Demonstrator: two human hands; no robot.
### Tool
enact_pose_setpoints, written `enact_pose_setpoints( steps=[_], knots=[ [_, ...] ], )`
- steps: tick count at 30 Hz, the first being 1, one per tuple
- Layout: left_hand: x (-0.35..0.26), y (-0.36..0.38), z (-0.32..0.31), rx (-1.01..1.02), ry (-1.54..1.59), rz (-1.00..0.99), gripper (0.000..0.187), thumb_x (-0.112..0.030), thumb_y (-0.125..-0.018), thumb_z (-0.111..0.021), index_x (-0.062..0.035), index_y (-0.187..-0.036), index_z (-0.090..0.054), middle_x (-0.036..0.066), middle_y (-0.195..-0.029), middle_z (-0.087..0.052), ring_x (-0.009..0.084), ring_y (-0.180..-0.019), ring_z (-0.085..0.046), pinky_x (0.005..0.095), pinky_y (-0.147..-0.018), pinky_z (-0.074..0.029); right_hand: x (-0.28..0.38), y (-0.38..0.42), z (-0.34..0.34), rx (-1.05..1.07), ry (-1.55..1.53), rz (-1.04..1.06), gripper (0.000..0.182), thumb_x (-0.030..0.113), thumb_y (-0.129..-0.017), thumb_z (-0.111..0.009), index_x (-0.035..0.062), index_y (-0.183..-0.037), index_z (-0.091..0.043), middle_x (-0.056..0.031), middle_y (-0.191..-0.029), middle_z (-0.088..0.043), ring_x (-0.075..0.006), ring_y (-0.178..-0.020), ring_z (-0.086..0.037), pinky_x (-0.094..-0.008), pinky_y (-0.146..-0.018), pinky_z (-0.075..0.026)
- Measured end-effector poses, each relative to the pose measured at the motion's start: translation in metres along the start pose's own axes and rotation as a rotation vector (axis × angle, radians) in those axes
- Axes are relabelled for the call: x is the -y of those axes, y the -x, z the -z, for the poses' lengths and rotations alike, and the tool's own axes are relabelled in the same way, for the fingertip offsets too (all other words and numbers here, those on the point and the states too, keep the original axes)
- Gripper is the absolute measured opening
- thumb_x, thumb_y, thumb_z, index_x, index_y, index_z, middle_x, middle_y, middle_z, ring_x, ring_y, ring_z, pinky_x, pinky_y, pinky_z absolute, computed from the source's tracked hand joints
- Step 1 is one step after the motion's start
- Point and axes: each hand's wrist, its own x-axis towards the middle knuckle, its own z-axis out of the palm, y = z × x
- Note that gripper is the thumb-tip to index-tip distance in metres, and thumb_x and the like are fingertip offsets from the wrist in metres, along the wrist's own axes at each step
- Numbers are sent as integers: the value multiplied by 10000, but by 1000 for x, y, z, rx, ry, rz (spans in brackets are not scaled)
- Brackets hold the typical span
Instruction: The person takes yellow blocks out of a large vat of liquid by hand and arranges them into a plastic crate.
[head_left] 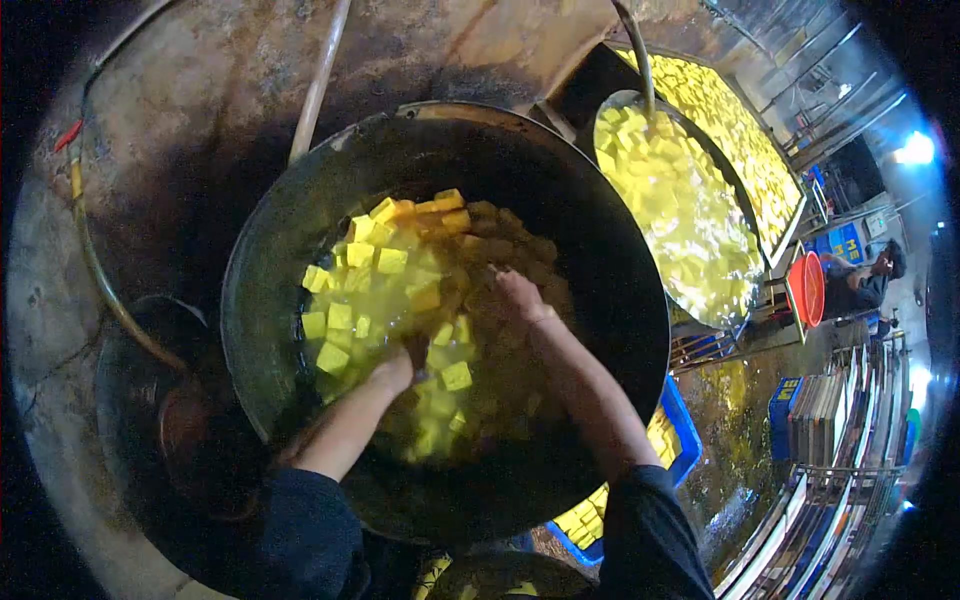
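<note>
A large dark wok (285, 215) holds murky yellow-brown liquid with many yellow blocks (391, 261) that look like tofu. On the left side the blocks are bright; toward the right they lie under brownish liquid and look darker. My left hand (396, 372) reaches into the liquid at the middle of the wok, beside the yellow blocks, its fingers submerged. Farther up and right, my right hand (518, 293) dips in among the darker blocks. Its fingers are mostly hidden by the liquid, so I cannot make out a hold on anything in either hand.
A second wok (748, 205) of yellow blocks in liquid stands at upper right, beside a wide tray (793, 215) full of blocks. At lower right sits a blue crate (686, 425) with more blocks. Beyond are a red basin (806, 288), a person (868, 285) and stacked boards (830, 410).
</note>
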Motion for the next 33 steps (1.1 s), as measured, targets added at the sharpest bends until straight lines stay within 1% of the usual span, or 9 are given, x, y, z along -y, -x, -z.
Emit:
enact_pose_setpoints(
  steps=[8,14,20,23,26,28,30,31,33],
  knots=[
    [11,-19,-35,454,-324,-55,510,-210,-772,-624,-61,-1243,-498,225,-1325,-427,325,-1139,-503,449,-937,-420,84,-20,-14,62,-258,-162,681,235,-805,-603,126,-1403,-297,-179,-1057,-587,-296,-762,-639,-383,-637,-547],
    [11,-12,-19,123,176,165,319,-193,-897,-400,-28,-1100,-581,206,-1206,-533,375,-1112,-494,501,-933,-398,88,-7,-86,207,-290,-34,549,253,-762,-629,113,-1271,-476,-217,-1096,-561,-285,-818,-637,-420,-676,-531],
    [36,-33,25,125,418,403,501,-227,-964,-247,-55,-1428,-168,198,-1496,-46,356,-1386,10,476,-1134,-19,62,-6,26,338,-936,31,414,272,-769,-638,50,-1115,-585,-167,-1074,-591,-309,-857,-608,-431,-744,-502],
    [65,-64,-6,-152,66,214,340,-155,-915,-392,-95,-1210,-551,202,-1187,-541,354,-1130,-474,488,-932,-380,20,9,-41,242,-1310,130,424,348,-795,-616,56,-1102,-600,-105,-1037,-621,-246,-871,-595,-373,-764,-495],
    [68,-95,1,309,-277,259,503,-162,-903,-411,-38,-1380,-316,227,-1447,-227,355,-1341,-227,494,-1078,-234,-11,13,-29,141,-1575,342,396,337,-828,-580,41,-1089,-604,-87,-1038,-623,-196,-879,-585,-350,-763,-490],
    [104,-113,-49,75,-741,126,410,-168,-857,-492,-52,-1249,-494,199,-1296,-437,360,-1209,-397,550,-960,-332,-17,20,27,694,-1450,-323,386,329,-850,-544,31,-1088,-602,-94,-1088,-596,-184,-917,-580,-363,-782,-489],
    [113,-125,-23,168,-487,384,279,-184,-843,-530,-52,-1048,-666,168,-1124,-612,281,-1089,-558,467,-827,-466,-24,30,76,604,-1614,-150,502,420,-810,-585,11,-1102,-582,-104,-1068,-594,-183,-922,-579,-357,-789,-488],
    [56,-81,30,454,-1023,18,336,-206,-865,-488,-58,-1142,-608,133,-1255,-543,287,-1179,-491,566,-969,-341,-29,40,101,525,-1723,9,564,465,-790,-606,2,-1109,-572,-108,-1058,-593,-183,-925,-578,-354,-793,-487],
    [157,-131,-34,539,-1017,-169,288,-182,-877,-449,-50,-1025,-657,76,-1146,-619,202,-1103,-549,445,-973,-387,-29,84,179,307,-2045,118,722,559,-706,-686,-13,-1124,-549,-84,-1016,-601,-172,-894,-586,-343,-783,-491]
  ],
)
